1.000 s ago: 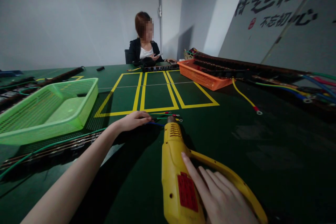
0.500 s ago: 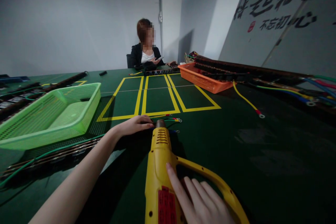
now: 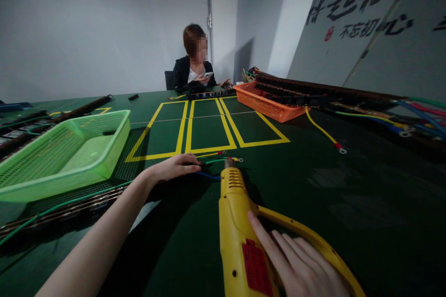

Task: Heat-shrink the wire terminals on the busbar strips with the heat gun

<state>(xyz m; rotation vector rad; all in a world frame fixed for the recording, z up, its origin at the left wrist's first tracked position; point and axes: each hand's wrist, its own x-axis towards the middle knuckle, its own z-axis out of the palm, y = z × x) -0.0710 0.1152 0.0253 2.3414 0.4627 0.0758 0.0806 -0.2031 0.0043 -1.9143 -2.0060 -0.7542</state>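
Note:
My right hand [image 3: 294, 253] is wrapped around the yellow heat gun [image 3: 234, 222], its index finger lying along the body beside a red label. The metal nozzle points away from me, at the ends of several wires. My left hand [image 3: 176, 166] is closed around these wires at the end of a dark wire assembly [image 3: 87, 206] that runs under my forearm. A yellow wire [image 3: 208, 154], a green wire [image 3: 215, 161] and a blue wire [image 3: 208, 175] stick out past my fingers. Ring terminals tip some of them; the nozzle hides the blue wire's end.
A light green basket [image 3: 116, 160] stands on the left. At the right, an orange basket [image 3: 266, 106] carries long dark wire assemblies [image 3: 313, 86], with loose wire ends hanging over the green table [image 3: 348, 185]. Yellow tape [image 3: 226, 130] marks rectangles. Across the table sits a person [image 3: 195, 65] holding a phone.
The heat gun swung left toward my left hand, uncovering the blue wire's tip, then came back right over the wire ends. My left hand has stayed on the wires.

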